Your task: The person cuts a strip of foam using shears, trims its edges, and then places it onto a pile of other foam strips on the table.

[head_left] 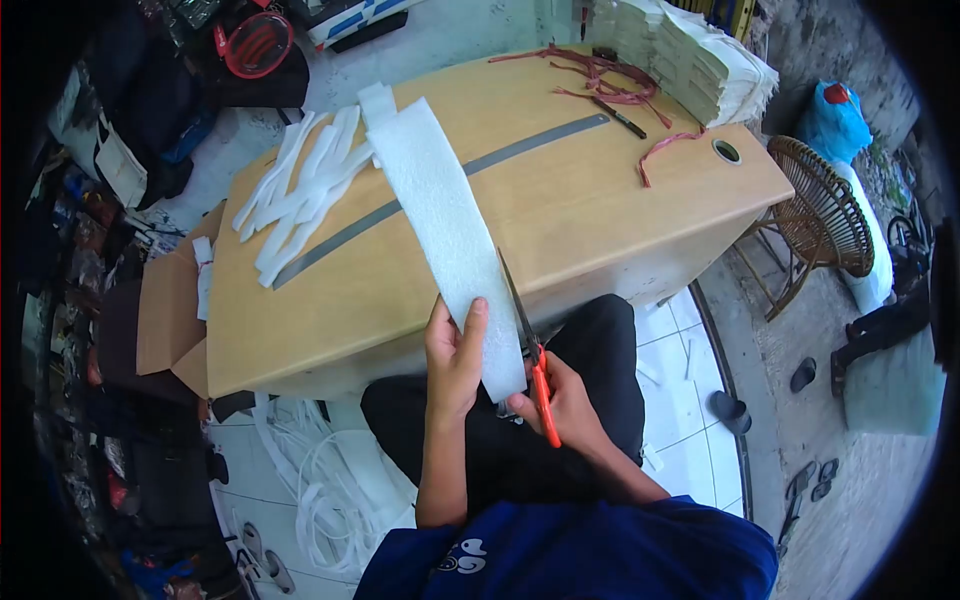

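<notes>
"Shown at which step?"

"Apparently at scissor work on a wide, flat white foam strip (440,190), held lengthwise beside the long dark blade of orange-handled scissors (543,400)."

"Gripped how?"

"Clamped near the closer end of the foam in the left grip (455,355), with thumb across the front face. Matched, just to the right, by a right grip (568,405) wrapped round the scissor handles. Impossible to tell about any bite into the foam. Stretching from the left grip out over a tan wooden counter (570,200)."

"Calling for what next?"

"Judging by the pose, for a steady left grip, a taut edge and a blade kept in line, with fingertips well away from the steel."

"And around?"

"Seen beyond the left grip, leftward: a heap of narrow white foam strips (300,200). Crossed by the wide strip: a long grey metal ruler (340,243). Farther out, beyond the right grip: tangled pink-red string (625,92) and a slim black pen (620,118)."

"Standing in the way?"

"Possibly the heap, crowding the wide strip's far end."
</notes>
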Action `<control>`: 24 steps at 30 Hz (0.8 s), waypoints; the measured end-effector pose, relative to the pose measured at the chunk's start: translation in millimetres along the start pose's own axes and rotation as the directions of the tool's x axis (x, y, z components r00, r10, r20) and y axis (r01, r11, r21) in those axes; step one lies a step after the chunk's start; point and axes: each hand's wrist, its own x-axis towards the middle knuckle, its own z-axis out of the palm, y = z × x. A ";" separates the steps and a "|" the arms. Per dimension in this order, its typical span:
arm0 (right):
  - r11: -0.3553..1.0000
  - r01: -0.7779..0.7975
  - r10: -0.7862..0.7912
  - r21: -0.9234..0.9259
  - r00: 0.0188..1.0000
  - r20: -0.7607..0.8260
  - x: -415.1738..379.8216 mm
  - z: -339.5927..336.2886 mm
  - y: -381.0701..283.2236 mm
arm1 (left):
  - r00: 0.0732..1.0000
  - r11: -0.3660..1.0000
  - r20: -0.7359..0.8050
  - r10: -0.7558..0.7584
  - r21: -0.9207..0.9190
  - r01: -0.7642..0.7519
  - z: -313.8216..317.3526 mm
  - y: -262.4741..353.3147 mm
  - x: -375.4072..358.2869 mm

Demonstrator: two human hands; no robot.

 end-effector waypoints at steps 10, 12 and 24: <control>0.995 0.059 -0.050 -0.076 0.993 0.111 -1.6 1.2 7.2 | 0.986 0.989 -0.073 0.148 0.033 -0.146 7.3 2.0 2.1; 0.995 0.065 -0.057 -0.072 0.992 0.115 -1.9 2.1 5.9 | 0.984 0.987 -0.081 0.158 0.047 -0.155 6.8 1.3 1.9; 0.975 0.069 -0.055 -0.211 0.996 0.076 0.5 3.5 -7.2 | 0.992 0.992 -0.077 0.099 0.087 -0.092 1.1 -10.5 -1.5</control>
